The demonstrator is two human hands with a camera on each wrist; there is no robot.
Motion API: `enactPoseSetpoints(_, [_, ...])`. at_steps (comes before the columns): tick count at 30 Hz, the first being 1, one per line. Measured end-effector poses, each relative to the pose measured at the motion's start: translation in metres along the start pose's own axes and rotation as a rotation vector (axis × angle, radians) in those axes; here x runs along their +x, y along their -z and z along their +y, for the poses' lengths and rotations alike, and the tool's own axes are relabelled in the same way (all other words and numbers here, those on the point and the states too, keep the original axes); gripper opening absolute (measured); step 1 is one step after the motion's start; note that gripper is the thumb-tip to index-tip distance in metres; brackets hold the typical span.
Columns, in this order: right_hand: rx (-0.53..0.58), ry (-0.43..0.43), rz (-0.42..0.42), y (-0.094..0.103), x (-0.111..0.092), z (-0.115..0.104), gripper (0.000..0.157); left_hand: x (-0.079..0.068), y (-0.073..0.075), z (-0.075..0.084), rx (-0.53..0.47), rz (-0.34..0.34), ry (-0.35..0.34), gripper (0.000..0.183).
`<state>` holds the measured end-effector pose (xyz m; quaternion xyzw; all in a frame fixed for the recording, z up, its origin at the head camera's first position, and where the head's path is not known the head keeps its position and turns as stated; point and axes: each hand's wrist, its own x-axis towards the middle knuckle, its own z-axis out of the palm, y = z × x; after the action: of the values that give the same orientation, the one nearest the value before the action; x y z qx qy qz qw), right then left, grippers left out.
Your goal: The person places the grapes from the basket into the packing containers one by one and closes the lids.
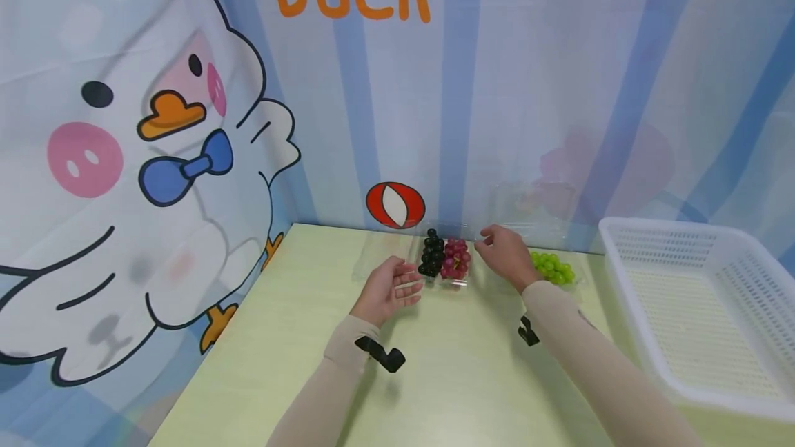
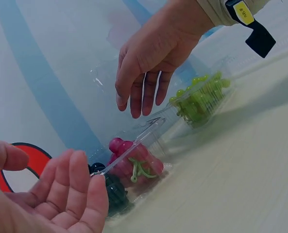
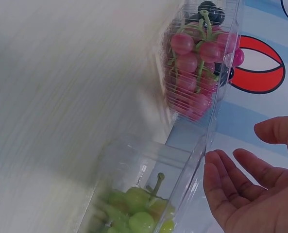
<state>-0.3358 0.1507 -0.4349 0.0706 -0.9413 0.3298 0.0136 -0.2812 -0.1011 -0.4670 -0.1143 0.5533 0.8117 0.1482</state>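
Note:
My left hand (image 1: 390, 290) is held palm up with relaxed fingers, just left of a bunch of black grapes (image 1: 431, 254). Beside the black bunch lies a bunch of red grapes (image 1: 456, 259) with green stems, both within clear plastic packaging (image 3: 208, 114). My right hand (image 1: 506, 254), fingers loosely bent and holding nothing, hovers between the red bunch and a bunch of green grapes (image 1: 551, 267). Those green grapes sit in another clear plastic box (image 3: 148, 154). Its raised transparent lid (image 1: 534, 205) stands against the backdrop. In the left wrist view, the left fingers partly cover the black grapes (image 2: 115, 194).
At the right stands a large white plastic basket (image 1: 646, 364) with slotted walls. A printed cloth backdrop (image 1: 404, 88) rises behind the pale table (image 1: 459, 378) and along its left side. Another transparent lid (image 1: 379, 254) lies left of the black grapes.

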Motion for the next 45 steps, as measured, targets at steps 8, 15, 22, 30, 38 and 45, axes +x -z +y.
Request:
enactPoseSetpoints(8, [-0.019, -0.02, -0.008, -0.006, 0.003, -0.006, 0.048, 0.002, 0.012, -0.002, -0.127, -0.007, 0.088, 0.051])
enactPoseSetpoints(15, [-0.041, -0.017, -0.009, -0.008, 0.008, -0.007, 0.047, 0.004, 0.02, -0.003, -0.152, -0.017, 0.108, 0.057])
enactPoseSetpoints(22, [-0.023, -0.039, -0.026, -0.01, 0.011, -0.007, 0.046, 0.006, 0.026, -0.009, -0.146, -0.009, 0.13, 0.056])
enactPoseSetpoints(30, [-0.022, -0.05, -0.034, -0.013, 0.015, -0.013, 0.043, 0.005, 0.025, -0.013, -0.15, 0.017, 0.136, 0.058])
enactPoseSetpoints(38, [-0.082, -0.052, -0.019, -0.018, 0.019, -0.015, 0.04, 0.01, 0.027, -0.016, -0.237, 0.047, 0.1, 0.055])
enactPoseSetpoints(45, [-0.124, -0.072, 0.009, -0.024, 0.023, -0.016, 0.02, 0.015, 0.027, -0.018, -0.243, 0.094, 0.047, 0.045])
